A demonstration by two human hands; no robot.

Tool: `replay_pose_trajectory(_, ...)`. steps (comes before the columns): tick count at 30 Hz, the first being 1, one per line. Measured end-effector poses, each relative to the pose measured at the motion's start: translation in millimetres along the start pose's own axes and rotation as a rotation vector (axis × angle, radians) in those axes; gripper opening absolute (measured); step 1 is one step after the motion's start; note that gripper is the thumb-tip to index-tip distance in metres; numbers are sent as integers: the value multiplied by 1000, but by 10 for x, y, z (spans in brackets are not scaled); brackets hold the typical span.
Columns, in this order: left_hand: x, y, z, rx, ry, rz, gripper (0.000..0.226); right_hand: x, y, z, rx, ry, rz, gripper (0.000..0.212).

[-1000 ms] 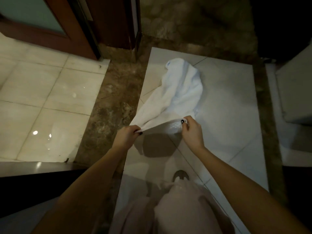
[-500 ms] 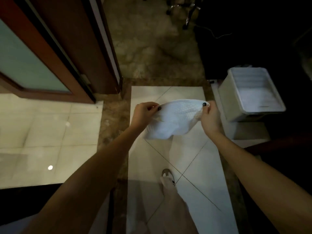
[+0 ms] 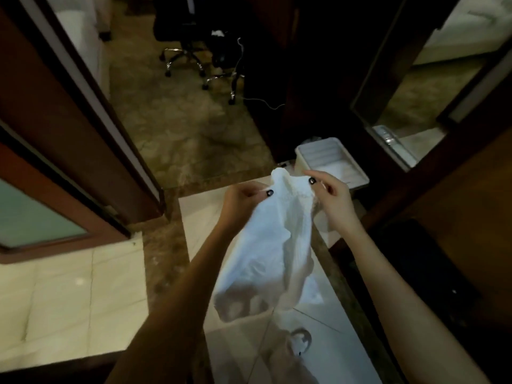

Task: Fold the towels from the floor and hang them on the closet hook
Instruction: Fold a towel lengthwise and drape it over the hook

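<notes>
A white towel [image 3: 271,250] hangs in the air in front of me, its top edge bunched between both hands and its lower part drooping loose above the pale floor tiles [image 3: 199,217]. My left hand [image 3: 243,200] pinches the top edge on the left. My right hand [image 3: 332,200] pinches it on the right, close to the left hand. No closet hook is in view.
A white plastic bin [image 3: 332,162] stands on the floor just beyond my right hand. A brown door [image 3: 69,128] with frosted glass is at left. A mirrored closet door [image 3: 432,87] is at right. Office chairs [image 3: 199,54] stand far back. My foot [image 3: 299,342] is below the towel.
The towel came up off the floor, held stretched wide half a second ago. Now my hands have drawn closer together and the towel hangs down long between them. My view has tilted upward.
</notes>
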State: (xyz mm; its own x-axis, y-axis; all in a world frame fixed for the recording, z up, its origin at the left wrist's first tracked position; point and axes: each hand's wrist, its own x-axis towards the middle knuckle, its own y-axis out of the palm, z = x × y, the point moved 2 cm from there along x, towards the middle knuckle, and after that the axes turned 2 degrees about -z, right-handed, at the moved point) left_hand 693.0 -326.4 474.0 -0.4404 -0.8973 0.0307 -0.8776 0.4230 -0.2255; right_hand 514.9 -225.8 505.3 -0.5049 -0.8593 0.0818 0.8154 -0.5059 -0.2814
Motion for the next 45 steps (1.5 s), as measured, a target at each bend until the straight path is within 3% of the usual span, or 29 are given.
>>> replay_pose_trajectory(4,-74,591,-545,63,161,190,5,-283,-500,217,43,-7,46,35)
replay_pose_trajectory(11,42,1402,-1327,-172,233,489,25,-444,-1483,398,40,14,-76,42)
replay_pose_trajectory(21,478,2271,-2150,-160,394,819,12,-442,-2353,777,-165,17,-301,23)
replay_pose_trajectory(28,652,2855,-2390,-151,438,1094,4,-576,-2595,773,-261,66,-696,21)
replay_pose_trajectory(35,786,3264,-2144,-45,384,1344,33,-814,-2785,679,-326,67,-1111,20)
replay_pose_trajectory(38,823,3424,-2040,-33,352,1357,36,-997,-2971,700,-352,32,-1270,26)
replay_pose_trajectory(41,795,3583,-1960,-7,346,1337,28,-1200,-3218,688,-355,20,-1395,22)
replay_pose_trajectory(45,614,3871,-1921,96,341,1451,10,-1410,-3532,619,-341,28,-1482,14)
